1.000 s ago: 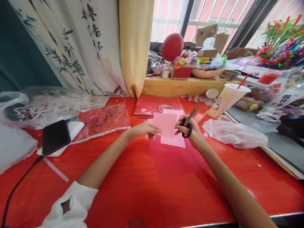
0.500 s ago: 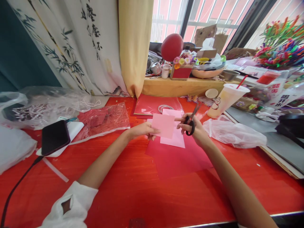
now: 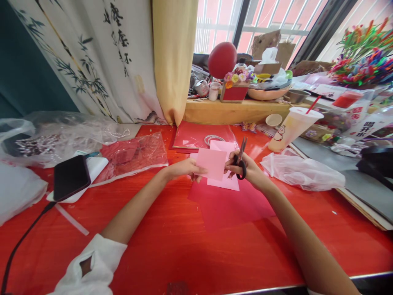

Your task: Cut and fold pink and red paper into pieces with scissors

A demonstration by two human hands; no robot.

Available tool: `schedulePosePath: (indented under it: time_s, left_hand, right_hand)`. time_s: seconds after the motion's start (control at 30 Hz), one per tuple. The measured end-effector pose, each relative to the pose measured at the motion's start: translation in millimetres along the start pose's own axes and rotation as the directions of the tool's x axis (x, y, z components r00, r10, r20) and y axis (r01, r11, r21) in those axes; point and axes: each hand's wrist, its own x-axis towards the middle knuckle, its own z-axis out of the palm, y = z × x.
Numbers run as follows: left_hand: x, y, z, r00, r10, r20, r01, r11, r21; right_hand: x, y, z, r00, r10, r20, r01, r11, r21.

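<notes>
A small pink square of paper (image 3: pixel 210 164) is pinched by its left side in my left hand (image 3: pixel 190 169), thumb on top. My right hand (image 3: pixel 245 169) is closed around a pair of scissors (image 3: pixel 242 153) with black handles, the blades pointing up and away from me. Its fingertips are close to the right edge of the square; whether they touch it I cannot tell. Below the square lies a larger light-pink sheet (image 3: pixel 225 184), partly covered. Dark red sheets (image 3: pixel 233 209) spread under that on the red table (image 3: pixel 147 246).
Behind the hands lies a red packet of paper (image 3: pixel 190 135) with silvery rings (image 3: pixel 212 140) on it. A drink cup (image 3: pixel 293 127) and a plastic bag (image 3: pixel 302 172) stand to the right. A phone (image 3: pixel 72 177) and a red plastic packet (image 3: pixel 135 153) lie left.
My right hand has turned, so the scissors stand more upright and have shifted slightly left. Its fingers have drawn in beside the pink square. My left hand has hardly moved.
</notes>
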Motion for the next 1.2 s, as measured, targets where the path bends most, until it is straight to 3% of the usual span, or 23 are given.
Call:
schedulePosePath:
  time_s: [0.2,0.3,0.37,0.47,0.53,0.6,0.8,0.9,1.03,1.2]
  left_hand:
    - [2,-3,-1.1,0.999,-0.029,0.03,0.029,0.999,0.015]
    - [3,-7,-2.5,0.999,-0.03,0.024,0.03,0.999,0.014]
    - [4,-9,-3.6,1.0,-0.027,0.008,0.027,1.0,0.006]
    - [4,-12,-4.7,1.0,-0.022,-0.016,0.022,1.0,-0.008]
    - [4,-13,-5.1,0.999,-0.027,-0.036,0.026,0.999,-0.021]
    - [3,-14,-5.5,0.998,-0.029,-0.057,0.028,0.999,-0.032]
    - [2,-17,-7.0,0.998,-0.02,-0.061,0.017,0.999,-0.044]
    - [3,-19,-8.3,0.999,-0.018,-0.051,0.015,0.998,-0.06]
    - [5,-20,-9.2,0.999,-0.04,-0.031,0.038,0.998,-0.059]
    - [5,-18,-7.6,0.995,-0.095,0.008,0.095,0.995,-0.016]
  right_hand:
    - [3,4,-3,0.997,-0.024,-0.068,0.021,0.998,-0.052]
    - [5,10,-12,0.972,-0.048,-0.232,-0.006,0.973,-0.229]
    - [6,15,-21,0.903,-0.101,-0.417,-0.123,0.87,-0.477]
    - [3,19,-37,0.813,-0.165,-0.558,-0.415,0.507,-0.755]
    - [1,21,-45,0.798,-0.142,-0.585,-0.528,0.303,-0.793]
    - [0,24,-50,0.796,-0.086,-0.6,-0.577,0.196,-0.793]
    - [-2,30,-56,0.817,0.067,-0.572,-0.576,0.139,-0.806]
    - [-5,28,-55,0.803,0.109,-0.586,-0.594,0.075,-0.801]
    - [-9,23,-50,0.788,0.133,-0.601,-0.603,-0.024,-0.797]
    - [-12,18,-40,0.808,0.109,-0.58,-0.567,-0.128,-0.814]
